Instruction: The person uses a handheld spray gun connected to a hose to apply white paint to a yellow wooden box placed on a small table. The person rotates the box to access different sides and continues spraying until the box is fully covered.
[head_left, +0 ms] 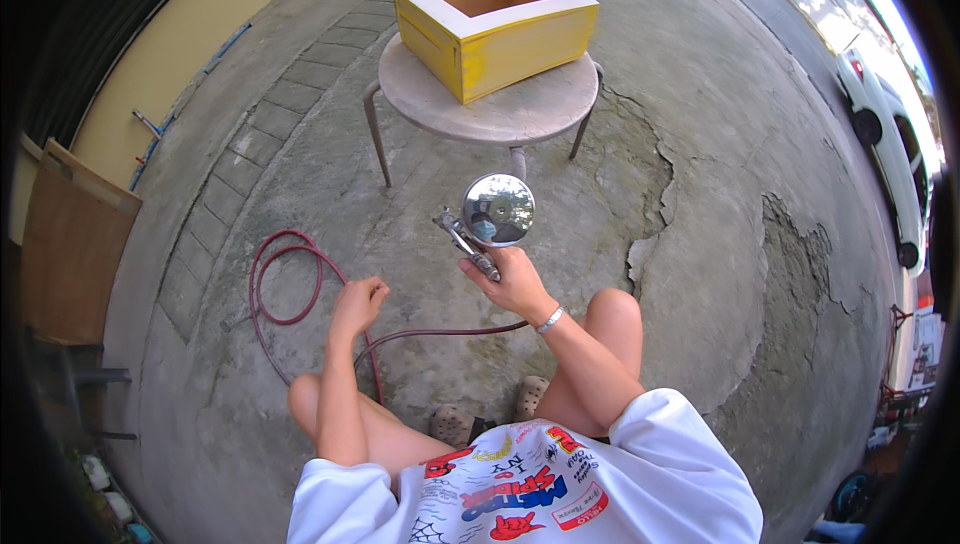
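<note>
Right hand (pixel 517 284): my fingers are clasped round a metal spray gun (pixel 466 241), its round, mirror-bright cup (pixel 499 209) just beyond my knuckles.
Left hand (pixel 358 306): curled loosely, nothing that I can see in it; whether the fingertips meet the palm I can't tell.
Yellow box (pixel 525 49): up on the round stool (pixel 412 84), ahead of my right hand and well apart from it — white-edged opening facing up, one corner turned towards me. Its longer way seems to run left to right, slanting away from me at the right end.
Gun to box: the box lies beyond the cup, out from my body. The gun's long axis slants forward and left, so it isn't lined up squarely with that near corner. My right hand is the nearer one; my left sits farther back, off to the side.
Dark red hose (pixel 430 331): looped on the concrete (pixel 700 194) to my left, then running across towards my right wrist — any join with the gun is hidden.
</note>
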A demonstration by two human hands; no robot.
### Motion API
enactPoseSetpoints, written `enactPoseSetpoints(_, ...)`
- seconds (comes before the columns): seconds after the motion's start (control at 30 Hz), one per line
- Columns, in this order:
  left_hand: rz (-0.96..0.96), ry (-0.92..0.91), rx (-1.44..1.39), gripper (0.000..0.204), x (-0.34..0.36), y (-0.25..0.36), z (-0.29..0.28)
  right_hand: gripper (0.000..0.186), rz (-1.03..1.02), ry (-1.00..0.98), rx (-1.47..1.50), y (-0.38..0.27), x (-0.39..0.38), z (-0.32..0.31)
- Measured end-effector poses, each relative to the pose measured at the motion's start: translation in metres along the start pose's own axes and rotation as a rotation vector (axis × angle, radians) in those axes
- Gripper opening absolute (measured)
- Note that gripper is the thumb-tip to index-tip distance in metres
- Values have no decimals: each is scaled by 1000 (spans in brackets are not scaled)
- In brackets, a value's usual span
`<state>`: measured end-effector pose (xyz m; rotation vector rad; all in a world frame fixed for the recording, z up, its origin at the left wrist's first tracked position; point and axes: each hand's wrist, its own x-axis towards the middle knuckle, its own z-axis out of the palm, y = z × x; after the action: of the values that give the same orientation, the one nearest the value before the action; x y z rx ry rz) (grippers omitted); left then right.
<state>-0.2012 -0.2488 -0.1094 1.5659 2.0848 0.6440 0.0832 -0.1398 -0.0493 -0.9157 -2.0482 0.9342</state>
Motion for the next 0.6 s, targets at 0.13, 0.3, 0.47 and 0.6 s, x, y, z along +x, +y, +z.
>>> enactPoseSetpoints(0.13, -222, -267, 66, 35, 7, 20, -16, 35, 9, -39, -55, 7, -1, 2)
enactPoseSetpoints(0.3, -188, -406, 169, 44, 2, 15, -14, 34, 14, -47, -25, 1, -1, 6)
enactPoseSetpoints(0.47, -207, -698, 234, 60, -4, -15, 6, 33, -46, -30, -18, 1, 0, 6)
enactPoseSetpoints(0.6, -213, -585, 140, 60, 0, -3, 6, 34, 19, -42, -63, 7, -3, 2)
